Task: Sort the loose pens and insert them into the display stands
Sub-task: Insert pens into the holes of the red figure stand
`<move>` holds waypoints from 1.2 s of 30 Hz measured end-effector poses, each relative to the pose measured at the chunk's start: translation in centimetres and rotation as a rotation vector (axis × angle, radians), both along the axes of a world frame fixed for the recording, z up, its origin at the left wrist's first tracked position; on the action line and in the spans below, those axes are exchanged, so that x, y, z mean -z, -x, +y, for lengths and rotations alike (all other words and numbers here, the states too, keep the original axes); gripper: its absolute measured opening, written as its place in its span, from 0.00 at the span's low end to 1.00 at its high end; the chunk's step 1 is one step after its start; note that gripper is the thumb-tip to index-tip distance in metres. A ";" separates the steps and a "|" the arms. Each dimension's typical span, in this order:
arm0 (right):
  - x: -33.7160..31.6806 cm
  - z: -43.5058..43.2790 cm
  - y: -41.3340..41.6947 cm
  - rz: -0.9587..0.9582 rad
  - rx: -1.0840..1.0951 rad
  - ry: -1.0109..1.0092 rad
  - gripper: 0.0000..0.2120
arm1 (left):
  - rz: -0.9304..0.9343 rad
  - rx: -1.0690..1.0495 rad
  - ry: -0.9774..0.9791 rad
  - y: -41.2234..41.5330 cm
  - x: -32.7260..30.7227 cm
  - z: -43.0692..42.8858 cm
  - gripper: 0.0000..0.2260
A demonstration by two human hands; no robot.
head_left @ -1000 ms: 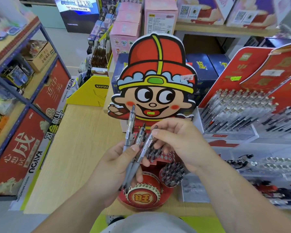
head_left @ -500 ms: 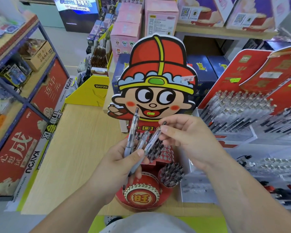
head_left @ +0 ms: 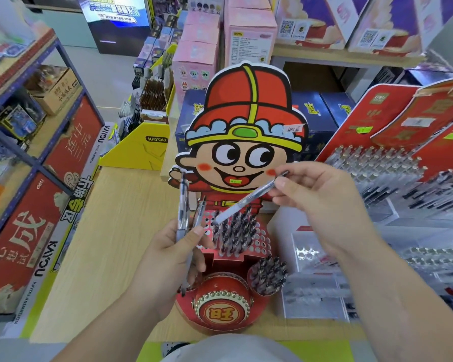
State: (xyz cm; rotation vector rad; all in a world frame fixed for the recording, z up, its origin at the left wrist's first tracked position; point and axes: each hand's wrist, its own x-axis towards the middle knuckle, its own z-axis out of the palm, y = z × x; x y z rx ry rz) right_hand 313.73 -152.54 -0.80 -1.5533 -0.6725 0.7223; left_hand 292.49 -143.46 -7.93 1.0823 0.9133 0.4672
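Pen (head_left: 249, 198) slanting over cartoon display stand (head_left: 246, 108), tip nr its hole grid; R hand (head_left: 322, 205) pinching top end. L hand (head_left: 168, 257) gripping two more pens (head_left: 182, 205) upright. Stand sitting on pale wood counter (head_left: 110, 231); shop shelves (head_left: 37, 163) w/ boxes standing at left.

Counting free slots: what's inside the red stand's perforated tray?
Dark pens fill the tray's middle holes; empty holes show along its right and left edges. The left hand covers its lower-left corner.
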 end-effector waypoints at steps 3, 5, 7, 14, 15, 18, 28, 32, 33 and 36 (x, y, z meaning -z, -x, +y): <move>-0.4 -0.1 -0.5 -0.144 0.039 -0.035 0.10 | -0.008 -0.034 0.031 0.5 0.2 0.5 0.09; -0.2 0.0 -0.7 -0.252 0.055 -0.018 0.11 | -0.016 -0.049 0.059 0.6 0.3 0.6 0.10; 0.1 0.1 -0.9 -0.346 0.054 0.012 0.13 | -0.027 -0.055 0.079 0.6 0.3 0.6 0.08; 2.3 1.3 -0.8 -0.543 -0.030 0.139 0.13 | -0.041 -0.083 0.167 0.8 0.6 0.8 0.08; 2.6 1.6 -0.8 -0.573 -0.052 0.160 0.12 | -0.041 -0.082 0.166 0.9 0.7 0.8 0.08; 3.5 2.3 -0.6 -0.666 -0.130 0.240 0.09 | -0.038 -0.074 0.167 0.9 0.8 0.9 0.07; 4.3 4.3 -0.7 -0.766 -0.252 0.367 0.08 | -0.024 -0.076 0.170 0.7 1.0 1.5 0.10; 4.3 4.2 -0.5 -0.794 -0.292 0.420 0.09 | -0.018 -0.069 0.176 0.6 1.1 1.7 0.10; 4.5 4.2 -0.5 -0.798 -0.295 0.429 0.09 | -0.017 -0.061 0.177 0.6 1.1 1.6 0.10; 4.6 4.3 -0.2 -0.792 -0.305 0.452 0.09 | -0.014 -0.040 0.182 0.6 1.1 1.5 0.08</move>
